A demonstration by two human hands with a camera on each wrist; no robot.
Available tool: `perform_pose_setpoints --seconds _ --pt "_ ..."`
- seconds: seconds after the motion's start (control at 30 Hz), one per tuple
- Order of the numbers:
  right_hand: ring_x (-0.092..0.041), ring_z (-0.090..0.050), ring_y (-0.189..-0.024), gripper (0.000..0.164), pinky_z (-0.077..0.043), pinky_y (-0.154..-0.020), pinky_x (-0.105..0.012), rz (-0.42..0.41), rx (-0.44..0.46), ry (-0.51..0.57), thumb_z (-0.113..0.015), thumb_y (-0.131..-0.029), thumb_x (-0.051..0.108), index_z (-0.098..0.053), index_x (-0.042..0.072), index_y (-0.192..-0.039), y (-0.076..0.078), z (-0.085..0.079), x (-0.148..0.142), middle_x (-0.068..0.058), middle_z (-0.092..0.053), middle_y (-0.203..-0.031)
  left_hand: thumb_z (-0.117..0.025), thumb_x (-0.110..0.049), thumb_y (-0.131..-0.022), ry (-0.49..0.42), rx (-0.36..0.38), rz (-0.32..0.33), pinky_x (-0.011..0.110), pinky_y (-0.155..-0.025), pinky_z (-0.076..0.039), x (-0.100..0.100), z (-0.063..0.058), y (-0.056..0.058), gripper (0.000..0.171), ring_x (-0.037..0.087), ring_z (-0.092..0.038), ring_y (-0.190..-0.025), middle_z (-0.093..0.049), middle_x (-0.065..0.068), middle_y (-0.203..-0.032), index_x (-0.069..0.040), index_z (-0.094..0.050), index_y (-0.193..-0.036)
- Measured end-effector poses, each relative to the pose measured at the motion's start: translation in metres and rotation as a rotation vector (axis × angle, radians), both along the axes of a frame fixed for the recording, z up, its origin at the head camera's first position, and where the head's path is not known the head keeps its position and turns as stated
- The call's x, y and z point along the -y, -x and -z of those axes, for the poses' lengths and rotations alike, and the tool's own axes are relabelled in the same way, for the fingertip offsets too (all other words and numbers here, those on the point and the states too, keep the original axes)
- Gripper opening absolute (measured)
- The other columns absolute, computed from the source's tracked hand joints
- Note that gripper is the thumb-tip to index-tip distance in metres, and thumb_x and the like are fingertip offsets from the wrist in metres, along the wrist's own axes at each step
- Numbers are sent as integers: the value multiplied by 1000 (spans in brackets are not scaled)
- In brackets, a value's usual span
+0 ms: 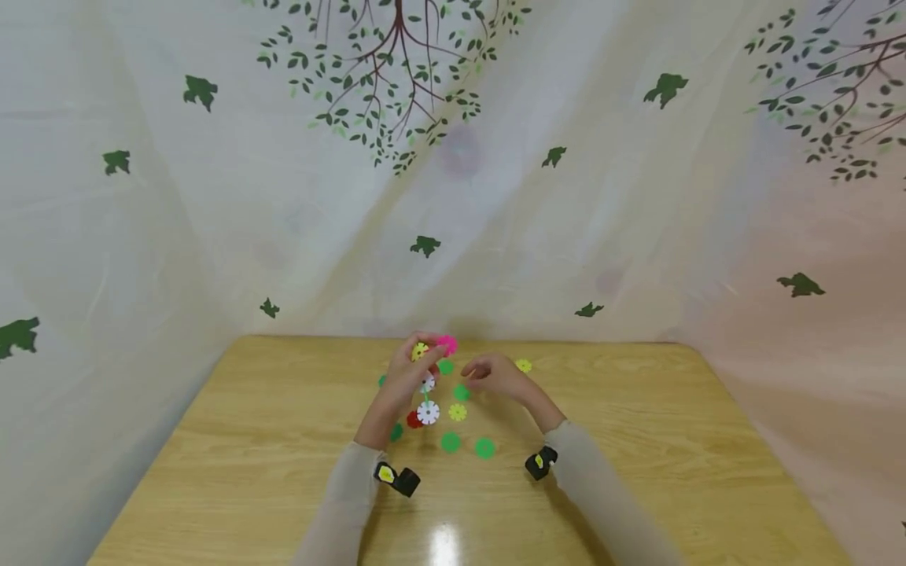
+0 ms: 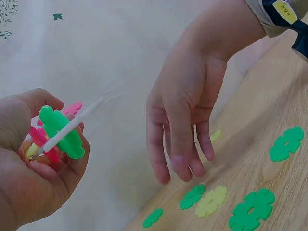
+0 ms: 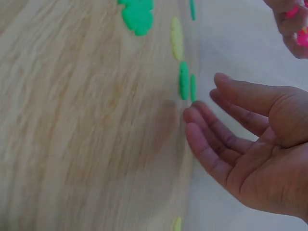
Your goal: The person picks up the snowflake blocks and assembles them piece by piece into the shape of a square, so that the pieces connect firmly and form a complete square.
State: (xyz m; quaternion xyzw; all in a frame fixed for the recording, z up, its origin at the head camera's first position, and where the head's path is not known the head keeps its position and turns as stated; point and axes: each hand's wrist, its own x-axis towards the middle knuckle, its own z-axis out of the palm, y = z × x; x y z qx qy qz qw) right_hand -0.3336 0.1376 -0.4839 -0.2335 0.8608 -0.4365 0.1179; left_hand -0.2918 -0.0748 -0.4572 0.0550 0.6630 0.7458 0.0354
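My left hand (image 1: 405, 380) grips a cluster of notched plastic flower discs joined together, held above the table. In the cluster are a pink disc (image 1: 447, 344), a yellow disc (image 1: 421, 350), a white disc (image 1: 428, 413) and a green disc (image 2: 62, 132). The palm and fingers hide part of it. To the right, my right hand (image 1: 497, 373) hovers with loosely bent fingers and nothing in its grasp. Close by it lie a loose green disc (image 1: 462, 392) and a yellow disc (image 1: 458, 412).
More green discs (image 1: 451, 442) are scattered flat on the wooden table (image 1: 623, 440), mostly below and between the hands. Another yellow disc (image 1: 523, 365) lies beyond the right wrist. A red disc (image 1: 414, 420) shows beside the white one. A printed cloth (image 1: 340, 236) hangs behind the table.
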Motion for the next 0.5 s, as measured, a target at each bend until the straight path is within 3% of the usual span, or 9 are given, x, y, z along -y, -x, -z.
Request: perform_pose_setpoints --seconds 0.23,0.5 --pt "-13 -57 -73 23 -48 -62 -22 5 18 -170 -78 -82 0 -74 -2 -105 5 3 16 -9 -68 -84 -65 -20 -101 -3 16 10 19 -48 -44 0 -1 1 24 12 -53 -55 -61 6 -100 -6 -61 -120" --pt "-19 -58 -76 19 -51 -65 -28 29 1 -217 -80 -77 -6 -70 0 -92 -3 0 25 -9 -65 -83 -65 -21 -101 17 -3 8 19 -50 -45 1 1 0 24 12 -54 -56 -61 4 -102 -7 -61 -120"
